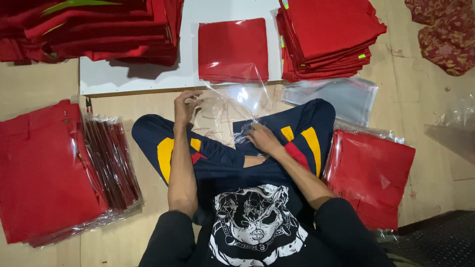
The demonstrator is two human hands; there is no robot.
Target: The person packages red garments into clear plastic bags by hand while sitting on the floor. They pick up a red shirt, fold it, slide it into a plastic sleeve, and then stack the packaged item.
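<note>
I sit cross-legged on the floor. A folded red garment lies on a white board in front of me, inside a clear plastic bag whose open end reaches toward my legs. My left hand pinches the left side of the bag's open flap. My right hand grips the flap's right side, down near my knee.
Stacks of folded red garments lie at the upper left and upper right. Bagged red garments are piled at my left and right. Empty clear bags lie behind my right knee. A patterned red cloth is at far right.
</note>
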